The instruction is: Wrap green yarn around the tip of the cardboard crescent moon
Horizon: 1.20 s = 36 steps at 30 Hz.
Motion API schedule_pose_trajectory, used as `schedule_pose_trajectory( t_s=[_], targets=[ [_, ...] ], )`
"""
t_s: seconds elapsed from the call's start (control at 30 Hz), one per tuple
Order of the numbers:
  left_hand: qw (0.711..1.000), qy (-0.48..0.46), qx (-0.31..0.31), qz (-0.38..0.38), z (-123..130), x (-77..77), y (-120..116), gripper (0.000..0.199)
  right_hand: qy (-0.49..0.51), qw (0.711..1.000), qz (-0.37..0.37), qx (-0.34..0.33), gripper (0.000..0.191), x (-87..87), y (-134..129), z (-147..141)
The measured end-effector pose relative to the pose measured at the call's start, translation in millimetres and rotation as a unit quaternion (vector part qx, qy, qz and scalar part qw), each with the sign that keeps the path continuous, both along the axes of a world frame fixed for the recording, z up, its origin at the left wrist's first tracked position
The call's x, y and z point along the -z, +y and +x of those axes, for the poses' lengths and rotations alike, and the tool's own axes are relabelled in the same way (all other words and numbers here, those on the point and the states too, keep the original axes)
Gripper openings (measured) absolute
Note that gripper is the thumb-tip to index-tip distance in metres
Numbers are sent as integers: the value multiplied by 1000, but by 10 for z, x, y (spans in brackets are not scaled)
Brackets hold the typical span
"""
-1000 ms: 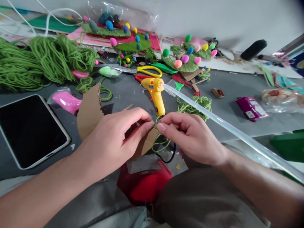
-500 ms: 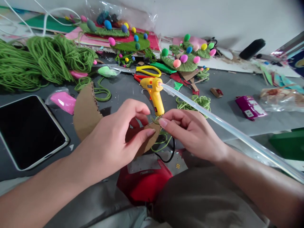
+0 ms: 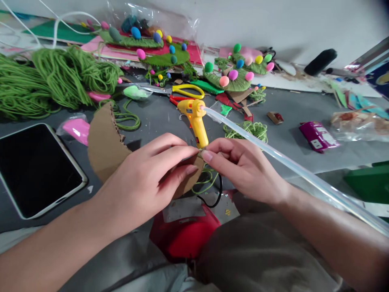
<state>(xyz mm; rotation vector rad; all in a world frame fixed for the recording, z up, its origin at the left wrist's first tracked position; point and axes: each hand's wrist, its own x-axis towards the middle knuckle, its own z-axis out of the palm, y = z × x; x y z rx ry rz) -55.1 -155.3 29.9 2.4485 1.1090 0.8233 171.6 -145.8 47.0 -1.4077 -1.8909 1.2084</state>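
Note:
A curved piece of brown cardboard [image 3: 105, 144] with a ragged inner edge stretches under my left hand [image 3: 154, 168]. That hand grips it between thumb and fingers, close to the cardboard's right end. My right hand [image 3: 240, 166] is closed in a pinch at the same end, on green yarn [image 3: 208, 182] whose loose loops hang below. The fingertips of both hands meet there and hide most of the pinched yarn. Just beyond them a yellow glue gun [image 3: 194, 117] lies on the table, with a long clear glue stick [image 3: 264, 146] reaching over my right wrist.
Green yarn bundles [image 3: 69, 77] and a tablet-like black screen [image 3: 39, 170] lie left. Behind the glue gun are yellow-handled scissors [image 3: 188, 91] and yarn-wrapped shapes [image 3: 237, 81] with coloured balls. A purple packet [image 3: 317, 136] is at right.
My left fingers have straightened and come down to the cardboard's tip, meeting my right fingertips. The right hand keeps its pinch. The whole view has shifted slightly.

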Motion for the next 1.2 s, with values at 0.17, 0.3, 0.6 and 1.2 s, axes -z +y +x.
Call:
schedule_pose_trajectory(
  t_s=[0.17, 0.3, 0.6, 1.2],
  targets=[
    [998, -14, -6, -68, -19, -33, 10, 15, 2, 1000, 27, -16, 25, -34, -22, -52],
    [992, -19, -29, -120, -14, -73, 23, 9, 11, 997, 55, -47, 27, -43, -2, -47],
    [988, -40, -24, -147, -21, -102, 29, 8, 1, 986, 69, -153, 22, -43, 162, 174],
    [983, 10, 74, -168, 20, -33, -77, 17, -52, 960, 168, -219, 16, -5, 168, 104]
  ],
)
